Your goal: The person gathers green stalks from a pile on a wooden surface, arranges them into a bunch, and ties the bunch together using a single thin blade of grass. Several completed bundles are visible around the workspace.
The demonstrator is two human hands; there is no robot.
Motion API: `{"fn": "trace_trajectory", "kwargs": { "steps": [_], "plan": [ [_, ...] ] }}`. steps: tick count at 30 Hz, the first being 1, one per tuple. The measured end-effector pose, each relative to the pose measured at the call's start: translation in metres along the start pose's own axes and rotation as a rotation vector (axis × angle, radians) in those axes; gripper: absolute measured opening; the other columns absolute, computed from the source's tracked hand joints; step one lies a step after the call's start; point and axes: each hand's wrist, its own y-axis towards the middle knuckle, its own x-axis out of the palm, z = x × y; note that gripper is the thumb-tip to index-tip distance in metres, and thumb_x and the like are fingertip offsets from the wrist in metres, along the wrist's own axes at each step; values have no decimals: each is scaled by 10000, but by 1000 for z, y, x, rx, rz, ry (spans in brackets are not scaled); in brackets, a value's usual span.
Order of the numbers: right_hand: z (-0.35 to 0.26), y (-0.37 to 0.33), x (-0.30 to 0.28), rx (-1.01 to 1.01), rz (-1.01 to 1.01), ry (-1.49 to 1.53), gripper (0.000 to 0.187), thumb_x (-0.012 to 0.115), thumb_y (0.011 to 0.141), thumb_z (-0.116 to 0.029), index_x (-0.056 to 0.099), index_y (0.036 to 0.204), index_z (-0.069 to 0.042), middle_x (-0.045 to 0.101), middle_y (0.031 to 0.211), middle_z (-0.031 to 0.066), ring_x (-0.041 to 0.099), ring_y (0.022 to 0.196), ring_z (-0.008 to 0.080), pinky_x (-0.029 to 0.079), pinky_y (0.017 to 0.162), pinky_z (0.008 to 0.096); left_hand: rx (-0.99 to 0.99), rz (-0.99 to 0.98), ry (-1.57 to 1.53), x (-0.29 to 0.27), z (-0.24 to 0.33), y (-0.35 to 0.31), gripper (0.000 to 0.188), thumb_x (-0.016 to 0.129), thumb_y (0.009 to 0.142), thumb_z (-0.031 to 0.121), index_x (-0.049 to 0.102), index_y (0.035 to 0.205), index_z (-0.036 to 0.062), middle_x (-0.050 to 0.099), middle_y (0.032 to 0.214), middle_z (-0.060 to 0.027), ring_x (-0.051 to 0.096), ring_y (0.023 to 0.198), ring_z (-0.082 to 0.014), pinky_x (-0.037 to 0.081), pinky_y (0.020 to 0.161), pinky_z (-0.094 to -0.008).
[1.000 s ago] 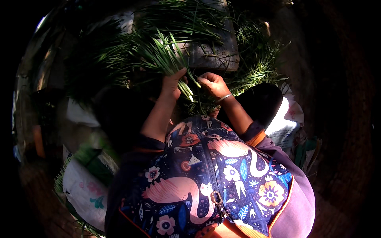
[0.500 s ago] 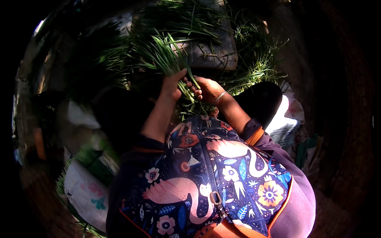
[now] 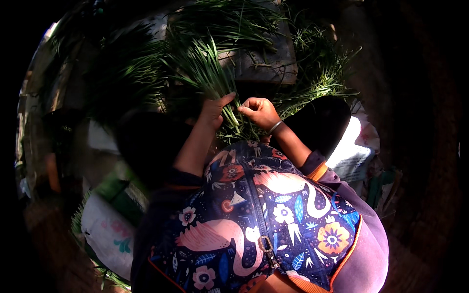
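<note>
Green in the upper centre of the frame: holds a bunch of long-leaved stalks (image 3: 211, 73) in the closed left hand (image 3: 213, 112), with pale ends toward the lower edge. Has the right hand (image 3: 262, 114) narrow at the fingertips just beside the bunch, impossible to tell whether around a stalk.

A shaded, makeshift, low-set work spot strewn with fresh greens (image 3: 222, 22).
The long leaves lie heaped on and around a grey slab (image 3: 278, 73), white printed sacking (image 3: 349, 156) lies close by, and hard sunlight cuts into deep shadow; whether it is indoors cannot be told.
</note>
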Motion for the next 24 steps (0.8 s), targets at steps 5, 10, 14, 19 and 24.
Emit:
{"fn": "trace_trajectory", "kwargs": {
  "steps": [5,10,14,19,24],
  "plan": [
    [0,-4,1,-9,110,155,258,645,854,-121,526,636,-49,507,598,-63,417,563,22,368,515,222,179,36,-35,11,11,-12,155,697,799,-36,646,926,35,653,870,-43,644,807,-168,534,680,-294],
    [18,-5,-23,4,-21,-138,213,640,860,-142,573,685,-43,513,599,-56,441,562,35,379,528,220,328,-43,-256,12,33,-12,176,677,810,-55,637,957,33,658,908,-53,644,819,-173,533,693,-287],
    [30,-12,-38,87,-42,-360,182,643,897,-190,658,889,-9,611,725,-12,524,641,59,433,601,209,291,-11,-282,18,43,-15,206,717,773,-42,616,916,65,621,862,-17,624,770,-161,510,671,-294],
    [-20,-7,-8,-148,112,-148,264,668,882,-220,648,990,20,664,841,36,596,755,101,492,691,256,243,72,-215,10,19,-3,180,704,802,-15,637,963,28,643,849,-42,631,759,-156,520,637,-276],
    [-28,3,0,-380,196,-671,209,710,797,-192,658,917,-29,656,829,112,645,738,234,507,675,318,271,141,-49,14,13,-3,123,741,773,15,659,860,38,622,758,-10,582,609,-120,458,520,-248]
  ]
}}
